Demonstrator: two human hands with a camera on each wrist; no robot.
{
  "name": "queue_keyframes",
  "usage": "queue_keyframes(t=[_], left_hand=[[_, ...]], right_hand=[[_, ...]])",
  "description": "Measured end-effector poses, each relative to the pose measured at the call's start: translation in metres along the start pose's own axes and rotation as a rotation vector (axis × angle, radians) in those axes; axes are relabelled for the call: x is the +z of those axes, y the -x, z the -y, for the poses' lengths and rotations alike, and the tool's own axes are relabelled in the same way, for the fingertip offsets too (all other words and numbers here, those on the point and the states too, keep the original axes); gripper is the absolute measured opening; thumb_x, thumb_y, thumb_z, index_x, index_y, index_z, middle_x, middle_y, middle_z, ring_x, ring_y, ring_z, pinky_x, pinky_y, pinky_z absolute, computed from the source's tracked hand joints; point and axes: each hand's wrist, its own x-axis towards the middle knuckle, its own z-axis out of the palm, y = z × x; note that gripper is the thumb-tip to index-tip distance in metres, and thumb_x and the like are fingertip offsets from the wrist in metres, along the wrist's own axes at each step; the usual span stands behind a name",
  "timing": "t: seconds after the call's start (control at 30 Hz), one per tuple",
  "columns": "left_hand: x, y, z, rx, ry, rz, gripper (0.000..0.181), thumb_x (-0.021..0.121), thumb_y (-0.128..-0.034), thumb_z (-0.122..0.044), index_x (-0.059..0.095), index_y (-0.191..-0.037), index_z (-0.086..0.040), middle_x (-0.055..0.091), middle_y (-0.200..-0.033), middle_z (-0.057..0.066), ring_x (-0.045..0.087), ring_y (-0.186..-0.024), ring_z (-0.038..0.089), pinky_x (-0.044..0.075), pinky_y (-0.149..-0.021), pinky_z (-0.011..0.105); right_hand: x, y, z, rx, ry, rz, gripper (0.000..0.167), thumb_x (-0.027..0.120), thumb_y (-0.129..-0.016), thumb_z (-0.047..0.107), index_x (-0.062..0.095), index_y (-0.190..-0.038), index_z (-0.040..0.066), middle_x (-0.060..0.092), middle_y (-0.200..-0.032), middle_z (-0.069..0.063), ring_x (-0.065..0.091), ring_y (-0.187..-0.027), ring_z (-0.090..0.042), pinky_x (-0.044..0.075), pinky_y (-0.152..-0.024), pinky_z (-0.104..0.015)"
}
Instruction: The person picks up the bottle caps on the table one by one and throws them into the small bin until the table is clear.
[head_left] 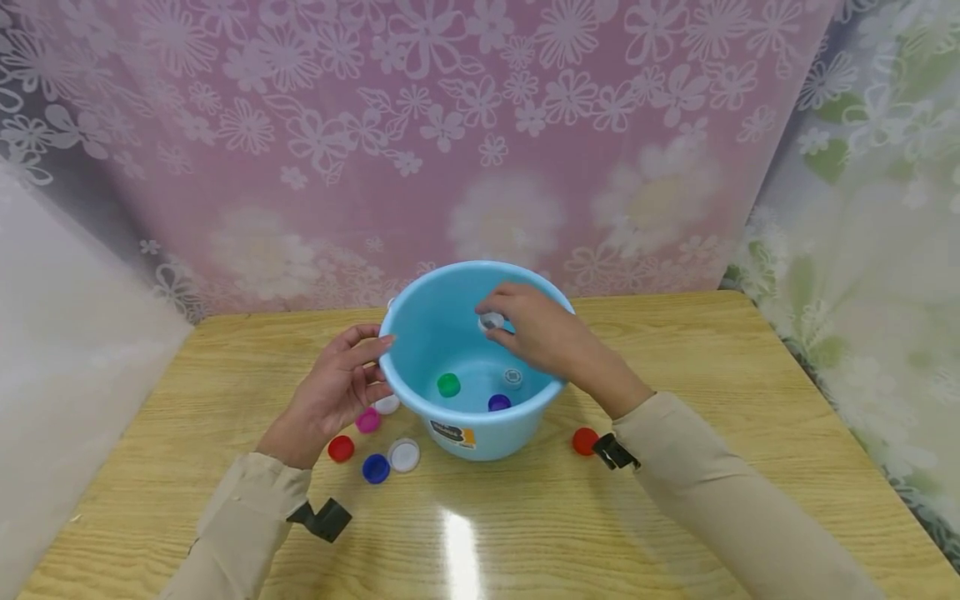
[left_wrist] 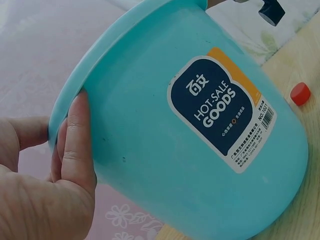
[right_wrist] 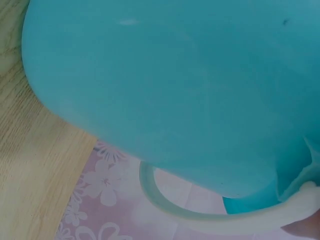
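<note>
Head view, white cap point(head_left: 491, 322), pinched in right hand point(head_left: 537, 327)

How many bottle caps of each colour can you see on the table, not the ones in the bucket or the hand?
Red caps: 2
White caps: 2
Pink cap: 1
Blue cap: 1
Total in sight: 6

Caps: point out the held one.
The white cap pinched in the right hand; the other visible caps lie in the bucket or on the table.
</note>
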Motion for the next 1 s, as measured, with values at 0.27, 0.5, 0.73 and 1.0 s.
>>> queue_keyframes(t=[0.27,0.5,0.73,1.0], left_hand=[[-0.0010,-0.0009,0.0013,0.010,-0.003,0.003,0.031,0.057,-0.0965,-0.010,0.038,-0.120,-0.005,0.062,-0.082,0.009,0.067,-0.062,0.017,0.058,-0.059,0.030],[0.0004,-0.0005,0.0020,0.013,-0.003,0.000,0.030,0.056,-0.0968,-0.011,0.038,-0.120,-0.005,0.062,-0.082,0.009,0.066,-0.062,0.017,0.057,-0.058,0.029],[0.0003,-0.0005,0.0037,0.022,0.023,0.008,0.026,0.055,-0.0973,-0.010,0.039,-0.117,-0.006,0.063,-0.081,0.009,0.066,-0.062,0.017,0.057,-0.057,0.029],[-0.0006,-0.0007,0.0046,0.021,0.041,0.015,0.024,0.055,-0.0976,-0.010,0.040,-0.116,-0.007,0.063,-0.080,0.009,0.067,-0.062,0.017,0.057,-0.057,0.029]], right_hand=[[0.0004,0.0011,0.0016,0.025,0.026,0.024,0.027,0.066,-0.092,0.016,0.066,-0.117,0.007,0.062,-0.115,-0.006,0.055,-0.111,-0.020,0.047,-0.094,-0.034],[-0.0005,0.0009,0.0020,0.052,0.023,0.050,0.027,0.066,-0.092,0.016,0.066,-0.118,0.008,0.061,-0.117,-0.006,0.055,-0.113,-0.020,0.046,-0.095,-0.035],[-0.0011,0.0003,0.0025,0.066,0.023,0.072,0.029,0.067,-0.091,0.016,0.066,-0.118,0.007,0.061,-0.118,-0.006,0.054,-0.115,-0.021,0.045,-0.097,-0.036],[-0.0002,-0.0001,0.0025,0.082,0.024,0.086,0.031,0.068,-0.090,0.015,0.065,-0.120,0.008,0.061,-0.120,-0.006,0.053,-0.118,-0.022,0.043,-0.100,-0.038]])
